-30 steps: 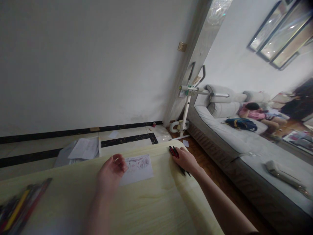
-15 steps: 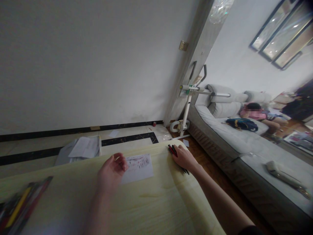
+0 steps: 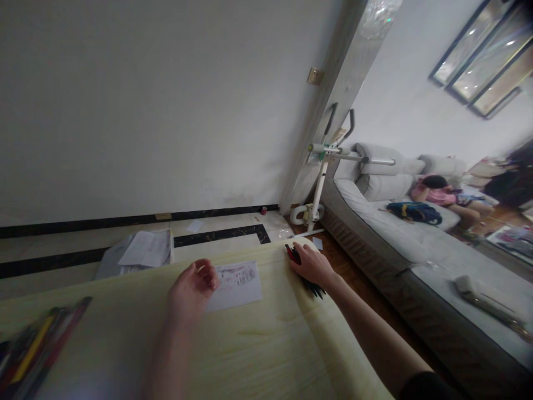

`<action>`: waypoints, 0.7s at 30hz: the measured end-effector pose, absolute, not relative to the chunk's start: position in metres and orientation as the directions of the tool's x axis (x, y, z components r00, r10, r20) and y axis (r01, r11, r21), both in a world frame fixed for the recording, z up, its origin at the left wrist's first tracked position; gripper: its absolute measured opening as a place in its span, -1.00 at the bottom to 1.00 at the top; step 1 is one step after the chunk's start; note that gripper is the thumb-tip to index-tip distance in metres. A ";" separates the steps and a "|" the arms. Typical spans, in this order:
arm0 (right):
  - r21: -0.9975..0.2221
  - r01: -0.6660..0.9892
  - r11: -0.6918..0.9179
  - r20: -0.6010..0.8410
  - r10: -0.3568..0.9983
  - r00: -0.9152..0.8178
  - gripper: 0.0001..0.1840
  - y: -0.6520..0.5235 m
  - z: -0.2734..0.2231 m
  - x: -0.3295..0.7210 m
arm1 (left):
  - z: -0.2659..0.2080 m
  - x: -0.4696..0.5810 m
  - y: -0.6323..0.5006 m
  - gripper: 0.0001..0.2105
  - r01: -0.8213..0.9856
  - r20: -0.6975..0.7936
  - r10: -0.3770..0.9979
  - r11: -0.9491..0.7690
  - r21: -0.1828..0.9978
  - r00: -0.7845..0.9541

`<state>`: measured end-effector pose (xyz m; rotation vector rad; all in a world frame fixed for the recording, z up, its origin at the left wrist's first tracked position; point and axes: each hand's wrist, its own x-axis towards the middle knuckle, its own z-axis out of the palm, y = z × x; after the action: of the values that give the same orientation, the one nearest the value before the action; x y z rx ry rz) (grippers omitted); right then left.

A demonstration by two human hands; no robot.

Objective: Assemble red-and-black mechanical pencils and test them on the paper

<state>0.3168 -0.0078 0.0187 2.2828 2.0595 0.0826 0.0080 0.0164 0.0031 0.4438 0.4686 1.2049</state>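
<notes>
My right hand [image 3: 313,265] is closed over a bunch of black and red pens [image 3: 293,254] at the right end of the pale yellow table [image 3: 266,350]. Their tips fan out below the palm. A white sheet of paper [image 3: 239,289] with dark and reddish scribbles lies in the middle. Over its left edge hovers my left hand [image 3: 195,286], palm partly up, fingers loosely curled and apart, with nothing visible in them. At the lower left is a blurred group of pens [image 3: 39,347], among them a yellow one and a red one.
Beyond the table's far edge is a box of papers [image 3: 144,250] on the floor. A white exercise machine [image 3: 320,183] stands past the right corner. A grey sofa [image 3: 391,239] runs along the right, with a person [image 3: 437,194] and a dark backpack [image 3: 412,213] on it.
My right hand's grip on the pens has shifted slightly, and more dark tips now fan out below it. My left hand stays almost where it was.
</notes>
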 end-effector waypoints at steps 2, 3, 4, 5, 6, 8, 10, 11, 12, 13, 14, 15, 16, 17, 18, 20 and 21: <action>0.078 0.992 -0.094 0.016 0.996 0.093 -0.41 -0.007 0.017 0.317 | 0.003 0.008 0.017 -0.80 -0.777 -0.105 0.952 0.297 0.556 0.289; 0.073 0.993 -0.089 0.029 0.996 0.087 -0.41 -0.007 0.016 0.318 | 0.003 0.008 0.017 -0.81 -0.778 -0.103 0.951 0.297 0.554 0.290; 0.065 0.995 -0.081 0.043 0.996 0.079 -0.41 -0.007 0.016 0.318 | 0.003 0.008 0.017 -0.81 -0.778 -0.101 0.951 0.297 0.553 0.292; 0.055 0.996 -0.068 0.058 0.996 0.065 -0.40 -0.007 0.015 0.318 | 0.003 0.008 0.017 -0.81 -0.778 -0.099 0.951 0.298 0.554 0.294; 0.042 0.998 -0.051 0.071 0.996 0.047 -0.40 -0.006 0.015 0.318 | 0.003 0.008 0.017 -0.81 -0.777 -0.097 0.951 0.297 0.555 0.294; 0.007 1.000 -0.004 0.093 0.996 0.004 -0.39 -0.005 0.014 0.319 | 0.004 0.008 0.017 -0.81 -0.777 -0.098 0.952 0.294 0.557 0.290; -0.040 0.998 0.045 0.098 0.994 -0.040 -0.38 -0.003 0.012 0.319 | 0.004 0.008 0.017 -0.81 -0.778 -0.103 0.954 0.291 0.557 0.283; -0.063 0.996 0.064 0.097 0.994 -0.058 -0.38 -0.003 0.012 0.319 | 0.004 0.008 0.017 -0.81 -0.779 -0.106 0.955 0.289 0.556 0.278; -0.085 0.993 0.077 0.098 0.993 -0.069 -0.38 -0.002 0.011 0.318 | 0.005 0.008 0.016 -0.81 -0.780 -0.110 0.955 0.289 0.556 0.275; -0.102 0.991 0.087 0.101 0.992 -0.077 -0.38 -0.001 0.010 0.318 | 0.005 0.008 0.016 -0.81 -0.780 -0.114 0.955 0.290 0.554 0.274; -0.116 0.989 0.096 0.107 0.991 -0.083 -0.38 0.000 0.010 0.317 | 0.005 0.008 0.016 -0.81 -0.780 -0.118 0.955 0.292 0.553 0.274; -0.128 0.986 0.103 0.114 0.990 -0.089 -0.38 0.001 0.010 0.316 | 0.006 0.008 0.016 -0.81 -0.781 -0.122 0.954 0.294 0.551 0.273; -0.137 0.985 0.110 0.118 0.989 -0.094 -0.39 0.002 0.011 0.315 | 0.006 0.008 0.016 -0.81 -0.780 -0.126 0.954 0.296 0.550 0.273; -0.144 0.983 0.116 0.117 0.988 -0.099 -0.39 0.003 0.011 0.314 | 0.006 0.008 0.016 -0.81 -0.780 -0.132 0.953 0.299 0.550 0.272; -0.150 0.981 0.123 0.112 0.988 -0.106 -0.40 0.005 0.011 0.313 | 0.006 0.008 0.016 -0.81 -0.778 -0.138 0.953 0.301 0.551 0.271; -0.156 0.978 0.135 0.098 0.988 -0.121 -0.40 0.007 0.012 0.311 | 0.006 0.008 0.016 -0.81 -0.775 -0.150 0.952 0.303 0.555 0.265; -0.155 0.978 0.139 0.094 0.988 -0.126 -0.41 0.009 0.011 0.310 | 0.006 0.008 0.016 -0.81 -0.773 -0.151 0.953 0.300 0.558 0.261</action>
<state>0.3095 0.0089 0.0114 2.1815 2.4948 -0.0911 0.0084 0.0163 0.0057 0.4131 0.5118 1.2141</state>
